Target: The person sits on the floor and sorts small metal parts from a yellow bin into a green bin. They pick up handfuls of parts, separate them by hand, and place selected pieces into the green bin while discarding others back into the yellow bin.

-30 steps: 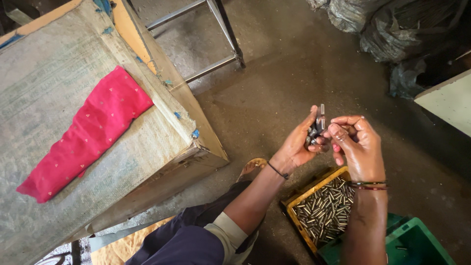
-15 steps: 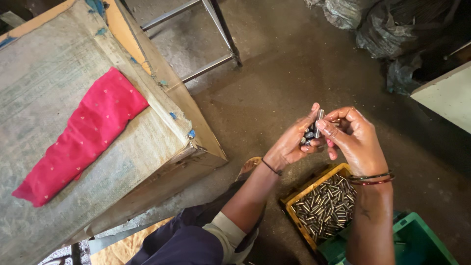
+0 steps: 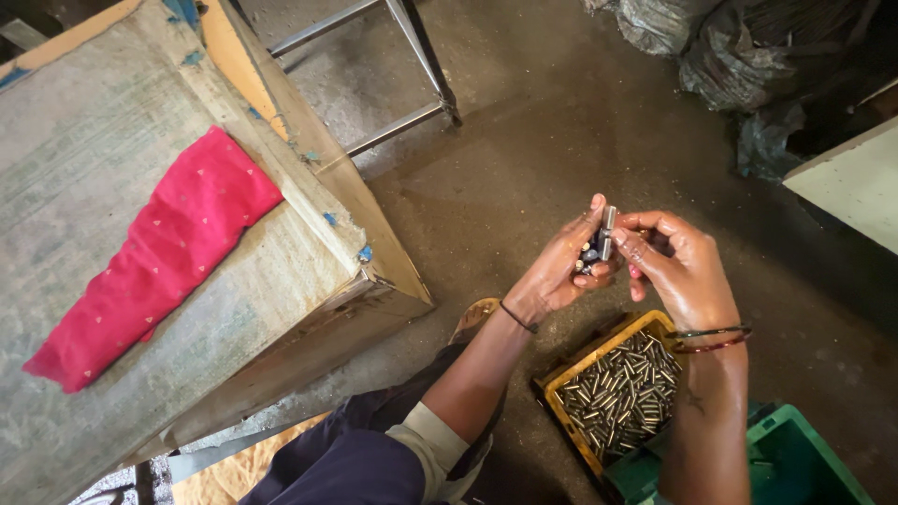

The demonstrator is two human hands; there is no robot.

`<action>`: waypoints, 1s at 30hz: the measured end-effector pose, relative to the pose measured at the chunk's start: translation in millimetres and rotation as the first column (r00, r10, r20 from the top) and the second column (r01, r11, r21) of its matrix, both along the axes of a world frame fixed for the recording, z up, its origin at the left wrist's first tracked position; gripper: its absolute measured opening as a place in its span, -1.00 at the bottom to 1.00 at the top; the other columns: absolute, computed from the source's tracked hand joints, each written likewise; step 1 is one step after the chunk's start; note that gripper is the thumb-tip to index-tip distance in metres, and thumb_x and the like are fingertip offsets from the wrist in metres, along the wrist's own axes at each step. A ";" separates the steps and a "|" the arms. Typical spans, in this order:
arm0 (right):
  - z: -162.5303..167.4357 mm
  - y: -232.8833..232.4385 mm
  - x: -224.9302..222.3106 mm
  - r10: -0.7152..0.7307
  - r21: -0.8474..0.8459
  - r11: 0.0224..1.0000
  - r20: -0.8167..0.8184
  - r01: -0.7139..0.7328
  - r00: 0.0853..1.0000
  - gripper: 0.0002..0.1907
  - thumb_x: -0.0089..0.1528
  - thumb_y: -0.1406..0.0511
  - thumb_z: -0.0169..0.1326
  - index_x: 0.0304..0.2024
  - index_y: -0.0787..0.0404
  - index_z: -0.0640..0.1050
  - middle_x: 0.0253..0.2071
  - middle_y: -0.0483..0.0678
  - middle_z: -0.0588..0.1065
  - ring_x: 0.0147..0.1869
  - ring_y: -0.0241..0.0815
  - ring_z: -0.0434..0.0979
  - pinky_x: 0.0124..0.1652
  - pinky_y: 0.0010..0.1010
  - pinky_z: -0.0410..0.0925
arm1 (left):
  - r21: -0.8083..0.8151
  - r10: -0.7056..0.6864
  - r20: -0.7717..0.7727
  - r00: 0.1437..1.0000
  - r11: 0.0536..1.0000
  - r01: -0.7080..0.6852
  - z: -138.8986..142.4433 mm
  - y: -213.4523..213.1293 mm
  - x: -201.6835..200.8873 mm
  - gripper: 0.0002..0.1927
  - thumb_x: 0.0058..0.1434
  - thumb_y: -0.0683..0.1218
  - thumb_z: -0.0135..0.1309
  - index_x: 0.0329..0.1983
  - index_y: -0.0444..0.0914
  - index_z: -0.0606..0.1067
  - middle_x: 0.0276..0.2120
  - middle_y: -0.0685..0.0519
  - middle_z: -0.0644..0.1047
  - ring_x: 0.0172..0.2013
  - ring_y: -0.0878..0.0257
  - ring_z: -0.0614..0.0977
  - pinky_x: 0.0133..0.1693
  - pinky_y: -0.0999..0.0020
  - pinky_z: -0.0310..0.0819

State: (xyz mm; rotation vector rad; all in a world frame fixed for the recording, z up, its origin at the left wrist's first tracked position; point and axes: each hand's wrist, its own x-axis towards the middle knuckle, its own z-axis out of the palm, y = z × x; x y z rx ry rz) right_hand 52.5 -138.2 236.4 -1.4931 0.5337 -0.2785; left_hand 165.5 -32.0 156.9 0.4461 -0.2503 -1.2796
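Between both hands, small shiny metal pins [image 3: 602,245]

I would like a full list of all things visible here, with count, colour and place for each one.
metal pins: many, silvery, in the yellow tray
yellow tray: one, yellow, floor under the hands
green crate: one, green, bottom right
red cloth: one, pink-red, on the box
large box: one, grey-brown, left
metal frame: one, grey, top centre
dark bags: several, black, top right
held pins: a few, dark and silvery, between both hands
left hand: holds pins
right hand: fingertips on one pin
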 end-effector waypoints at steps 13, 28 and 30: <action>9.6 4.3 -9.5 -0.132 0.147 0.982 0.096 0.117 0.987 -0.85 0.37 0.33 0.08 -0.09 0.30 0.56 -0.29 -0.05 0.52 -0.40 -0.36 0.44 -0.55 -0.57 0.32 | 0.141 0.129 -0.115 0.985 0.984 -0.113 -19.3 -16.4 -0.9 -0.56 0.48 0.28 -0.10 -0.25 -0.16 0.37 -0.57 0.17 0.40 -0.68 0.44 0.39 -0.76 0.65 0.08; -22.7 39.8 20.3 -0.050 -0.801 0.597 -0.077 -0.032 0.996 -0.62 0.19 0.25 0.31 0.08 0.03 0.65 -0.22 0.01 0.61 -0.33 -0.23 0.59 -0.35 -0.37 0.45 | 0.217 0.372 -0.274 0.887 0.922 -0.320 -63.2 -33.1 0.6 -0.62 0.54 0.23 -0.10 -0.23 -0.11 0.43 -0.31 0.10 0.50 -0.30 0.28 0.56 -0.18 0.30 0.56; -27.5 38.3 20.4 -0.058 -0.783 0.623 -0.047 0.000 0.997 -0.66 0.19 0.28 0.30 0.03 0.12 0.65 -0.19 0.04 0.61 -0.28 -0.21 0.64 -0.33 -0.37 0.48 | 0.239 0.366 -0.284 0.886 0.922 -0.304 -59.3 -32.4 0.9 -0.62 0.51 0.24 -0.11 -0.26 -0.10 0.42 -0.32 0.09 0.51 -0.31 0.26 0.57 -0.19 0.31 0.56</action>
